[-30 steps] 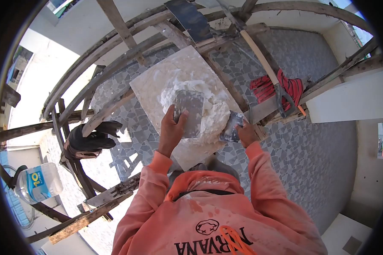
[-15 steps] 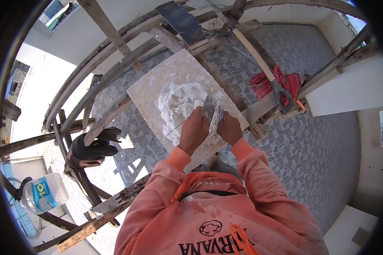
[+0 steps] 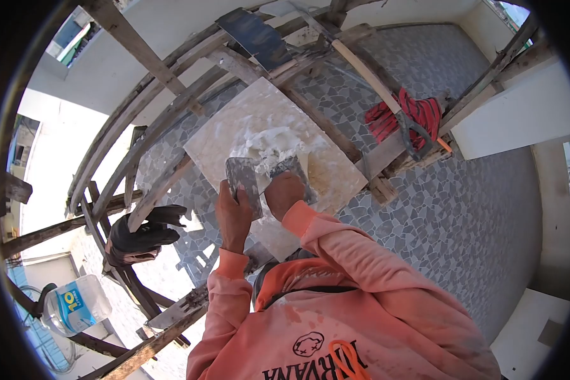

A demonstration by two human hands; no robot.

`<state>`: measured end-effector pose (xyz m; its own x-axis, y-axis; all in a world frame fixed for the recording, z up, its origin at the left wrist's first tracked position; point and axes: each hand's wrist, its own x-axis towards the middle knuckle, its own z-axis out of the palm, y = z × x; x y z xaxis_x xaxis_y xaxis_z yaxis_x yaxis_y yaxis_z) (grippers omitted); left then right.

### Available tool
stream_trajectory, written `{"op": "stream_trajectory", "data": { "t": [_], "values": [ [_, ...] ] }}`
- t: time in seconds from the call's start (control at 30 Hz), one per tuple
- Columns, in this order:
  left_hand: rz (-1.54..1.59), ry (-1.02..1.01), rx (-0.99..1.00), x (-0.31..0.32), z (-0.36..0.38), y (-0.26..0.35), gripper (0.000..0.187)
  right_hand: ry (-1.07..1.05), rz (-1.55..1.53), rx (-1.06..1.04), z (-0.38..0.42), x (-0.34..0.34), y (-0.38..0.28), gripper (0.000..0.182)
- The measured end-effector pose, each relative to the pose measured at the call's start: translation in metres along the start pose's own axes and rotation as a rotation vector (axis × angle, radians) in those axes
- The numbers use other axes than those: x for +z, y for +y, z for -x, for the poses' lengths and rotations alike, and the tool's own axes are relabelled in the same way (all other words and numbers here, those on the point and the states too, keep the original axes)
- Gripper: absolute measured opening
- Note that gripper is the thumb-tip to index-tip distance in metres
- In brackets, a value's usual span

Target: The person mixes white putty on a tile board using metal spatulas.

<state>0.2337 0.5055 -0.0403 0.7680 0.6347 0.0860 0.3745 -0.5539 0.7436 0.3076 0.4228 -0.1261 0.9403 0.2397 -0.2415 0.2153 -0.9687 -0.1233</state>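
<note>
My left hand (image 3: 233,214) is closed around a grey, smeared putty knife (image 3: 242,176), its wide flat blade tilted over the near left part of a pale square board (image 3: 216,130). A second putty knife (image 3: 303,180) is gripped in my right hand (image 3: 284,192), its blade at the near edge of the white putty (image 3: 275,142). The putty lies in a soft, lumpy heap at the middle of the board, with thin smears around it. Both handles are hidden by my fingers.
Wooden scaffold beams (image 3: 158,69) surround the board. A shovel (image 3: 373,76) and a red striped cloth (image 3: 386,120) lie to the right. At left are a dark cloth (image 3: 142,237) and a plastic water jug (image 3: 76,305). The stone-patterned floor (image 3: 437,209) shows below.
My hands were close together right of the heap; both have moved left, the left hand farther, and the blades are apart. The heap looks smaller, with the board's near part scraped barer.
</note>
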Motion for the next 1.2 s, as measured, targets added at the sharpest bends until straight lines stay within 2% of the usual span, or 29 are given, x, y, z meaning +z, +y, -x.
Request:
{"op": "stream_trajectory", "data": {
  "t": [0.1,0.2,0.3,0.4,0.5,0.53,0.6,0.63,0.7,0.73,0.77,0.87,1.0,1.1,1.2],
  "values": [
    [0.007,0.038,0.018,-0.006,0.002,-0.006,0.018,-0.214,0.108,-0.035,0.002,-0.017,-0.009,0.051],
    [0.027,-0.013,-0.051,-0.015,0.003,0.001,0.018,-0.225,0.257,0.032,-0.001,-0.005,-0.026,0.063],
    [0.007,0.029,0.009,-0.016,0.004,0.001,0.028,-0.162,0.353,0.048,-0.005,0.013,-0.033,0.065],
    [0.028,0.013,0.018,-0.02,0.003,0.005,0.027,-0.401,0.012,-0.356,-0.024,-0.01,0.005,0.046],
    [0.058,-0.008,0.02,-0.023,0.003,0.01,0.027,-0.199,-0.045,-0.462,0.001,-0.102,0.046,0.025],
    [0.06,-0.015,0.017,-0.022,0.002,0.009,0.026,-0.143,-0.134,-0.363,-0.002,-0.104,0.064,0.02],
    [0.061,-0.038,0.007,-0.02,0.003,0.006,0.026,-0.089,-0.305,-0.26,-0.009,-0.102,0.113,0.022],
    [0.08,-0.067,-0.023,-0.021,0.005,0.008,0.026,-0.086,-0.387,-0.255,-0.013,-0.098,0.142,0.029],
    [0.118,-0.128,-0.077,-0.023,0.007,0.013,0.026,-0.142,-0.659,-0.152,-0.002,-0.085,0.192,0.033],
    [0.12,-0.132,-0.061,-0.022,0.008,0.011,0.026,-0.228,-0.827,-0.005,0.007,-0.07,0.213,0.032],
    [0.121,-0.135,-0.046,-0.022,0.009,0.008,0.026,-0.314,-0.993,0.145,0.018,-0.053,0.227,0.031],
    [0.109,-0.131,-0.006,-0.017,0.013,0.001,0.027,-0.355,-1.355,0.405,0.061,-0.02,0.236,0.026],
    [0.124,-0.141,0.068,-0.014,0.016,-0.001,0.02,-0.269,-1.168,0.39,0.073,0.039,0.235,0.023],
    [0.172,-0.183,0.092,-0.017,0.016,0.006,0.02,-0.134,-1.236,0.353,0.081,0.051,0.195,0.015],
    [0.14,-0.171,0.173,-0.017,0.015,0.004,0.02,-0.19,-1.116,0.362,0.081,0.056,0.18,0.016]
  ]
}}
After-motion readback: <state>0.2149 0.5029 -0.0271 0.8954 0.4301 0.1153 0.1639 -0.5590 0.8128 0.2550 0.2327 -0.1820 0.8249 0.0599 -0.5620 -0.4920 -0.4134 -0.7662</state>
